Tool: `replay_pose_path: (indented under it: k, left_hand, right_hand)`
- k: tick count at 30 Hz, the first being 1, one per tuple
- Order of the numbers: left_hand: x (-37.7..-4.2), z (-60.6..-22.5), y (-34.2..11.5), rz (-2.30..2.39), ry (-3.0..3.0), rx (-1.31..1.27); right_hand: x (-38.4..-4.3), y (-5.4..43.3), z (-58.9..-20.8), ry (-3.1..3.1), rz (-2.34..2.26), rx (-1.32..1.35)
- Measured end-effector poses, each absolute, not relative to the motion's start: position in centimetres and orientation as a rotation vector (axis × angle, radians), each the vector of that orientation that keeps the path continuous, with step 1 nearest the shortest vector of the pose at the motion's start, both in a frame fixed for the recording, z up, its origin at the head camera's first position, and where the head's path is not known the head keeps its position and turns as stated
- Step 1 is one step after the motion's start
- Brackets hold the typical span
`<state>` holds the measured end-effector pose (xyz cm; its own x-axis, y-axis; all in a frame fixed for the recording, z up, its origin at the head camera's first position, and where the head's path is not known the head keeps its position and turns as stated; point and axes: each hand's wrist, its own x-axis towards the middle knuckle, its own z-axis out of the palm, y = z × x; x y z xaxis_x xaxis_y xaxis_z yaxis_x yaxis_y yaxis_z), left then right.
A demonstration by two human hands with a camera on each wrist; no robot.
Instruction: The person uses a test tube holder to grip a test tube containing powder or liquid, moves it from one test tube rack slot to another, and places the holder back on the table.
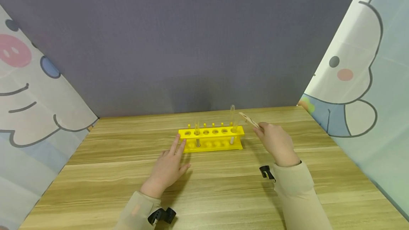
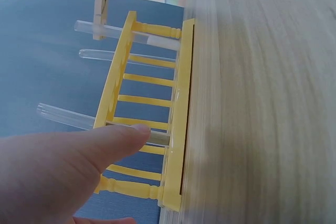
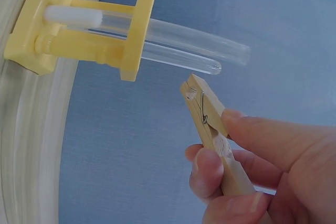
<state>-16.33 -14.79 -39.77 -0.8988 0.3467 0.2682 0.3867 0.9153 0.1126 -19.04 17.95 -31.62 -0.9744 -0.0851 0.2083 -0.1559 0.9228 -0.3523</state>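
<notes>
A yellow test tube rack (image 1: pixel 211 134) stands on the table. One upright test tube (image 1: pixel 197 127) with dark material at its bottom sits near the rack's left end. Another test tube (image 3: pixel 199 39), holding white material, stands in the rightmost hole. An empty test tube (image 3: pixel 181 59) sits upside down on a back peg beside it. My left hand (image 1: pixel 167 168) reaches to the rack's left end with fingers extended, fingertips at its edge. My right hand (image 1: pixel 276 143) grips a wooden test tube holder (image 3: pixel 207 121) just right of the rack; its tip points toward the white-filled tube, jaws closed.
The rack rests on a wood-grain table (image 1: pixel 223 187). Behind the table rises a dark grey panel (image 1: pixel 191 45). Cartoon-printed sheets (image 1: pixel 348 63) hang at both sides. A black wrist camera (image 1: pixel 162 215) is strapped to each sleeve.
</notes>
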Motion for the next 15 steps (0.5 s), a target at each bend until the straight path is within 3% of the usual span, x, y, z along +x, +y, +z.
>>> replay_pose_path:
  k: [15]
  left_hand:
    - [-16.28,-39.69,-14.75,-0.24,-2.844,-0.544]
  right_hand:
    - [-18.58,17.48,-31.25,-2.847,0.566,0.248]
